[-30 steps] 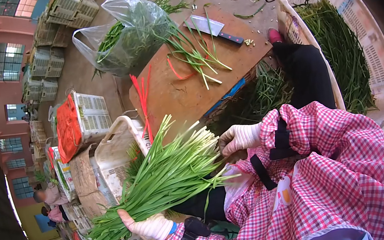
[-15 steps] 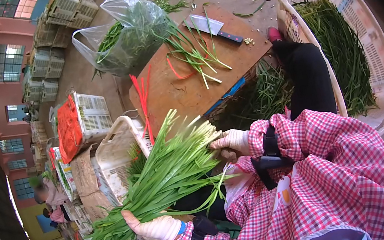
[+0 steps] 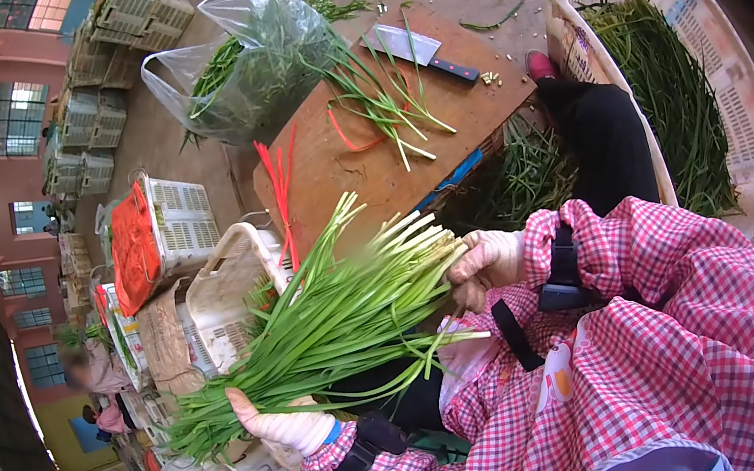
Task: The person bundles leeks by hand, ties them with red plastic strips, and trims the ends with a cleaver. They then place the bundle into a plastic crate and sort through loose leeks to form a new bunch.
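Observation:
A thick bunch of green chives (image 3: 342, 326) lies across both hands, its pale stem ends to the right and leaf tips to the lower left. My left hand (image 3: 279, 422), wrapped in whitish tape, holds the bunch from below near the leaf end, thumb up in front. At the stem end my right hand (image 3: 484, 265), also taped, has its fingers curled against the outer stems; its fingertips are partly hidden. A few loose stalks stick out below the bunch. Beyond it stands a wooden board (image 3: 337, 172) with loose chives (image 3: 389, 114) and red ties (image 3: 282, 191).
On the board lies a cleaver (image 3: 421, 50) with a dark handle. A clear plastic bag (image 3: 254, 66) of greens sits at its far edge. To the right is a large white crate (image 3: 742, 94) of greens. Another white crate (image 3: 227, 291) and a red-covered crate (image 3: 135, 251) stand left.
My right hand has moved right and slightly up along the stem ends. The bunch has tilted flatter and its stems are more spread. My left hand has risen slightly.

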The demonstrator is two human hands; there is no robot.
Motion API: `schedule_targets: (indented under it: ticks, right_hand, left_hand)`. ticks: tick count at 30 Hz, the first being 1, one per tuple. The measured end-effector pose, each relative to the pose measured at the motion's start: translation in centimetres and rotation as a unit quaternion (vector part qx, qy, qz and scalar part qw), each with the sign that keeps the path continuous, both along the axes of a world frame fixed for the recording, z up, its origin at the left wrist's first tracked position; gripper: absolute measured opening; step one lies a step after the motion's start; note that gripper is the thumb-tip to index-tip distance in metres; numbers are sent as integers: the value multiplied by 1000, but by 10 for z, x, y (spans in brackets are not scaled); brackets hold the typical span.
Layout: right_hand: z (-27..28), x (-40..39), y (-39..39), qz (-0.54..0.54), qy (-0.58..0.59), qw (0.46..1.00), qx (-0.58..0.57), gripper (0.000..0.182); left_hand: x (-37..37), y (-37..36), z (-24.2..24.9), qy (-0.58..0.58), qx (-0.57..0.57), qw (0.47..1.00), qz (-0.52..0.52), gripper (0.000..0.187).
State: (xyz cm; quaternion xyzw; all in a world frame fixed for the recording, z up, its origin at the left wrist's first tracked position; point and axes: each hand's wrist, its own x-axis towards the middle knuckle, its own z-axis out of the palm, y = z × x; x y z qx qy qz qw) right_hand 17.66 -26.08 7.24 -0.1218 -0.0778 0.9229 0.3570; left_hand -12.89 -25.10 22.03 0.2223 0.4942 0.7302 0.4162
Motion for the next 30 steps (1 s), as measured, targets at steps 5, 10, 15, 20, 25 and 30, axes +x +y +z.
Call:
schedule_targets:
  ticks: [5,10,15,20,25,30]
  right_hand:
    - [-27,67,6,-55,-97,993,39,28]
    - [11,128,15,263,-587,637,425,20]
    - [39,105,17,261,-714,281,586,24]
    - [79,15,10,-17,-670,477,569,35]
    - [62,-39,26,-58,-630,566,528,31]
    - [60,-35,25,44,-412,846,334,14]
  left_hand:
    - [-20,9,-1,-59,-6,997,39,54]
    - [-53,9,-3,-79,-16,985,156,54]
    - [-48,5,-4,-118,-5,973,196,48]
    - [-34,1,0,-103,-16,980,168,47]
    - [-28,-2,-2,-82,-5,992,95,48]
    - [-24,1,-1,-75,-3,994,82,48]
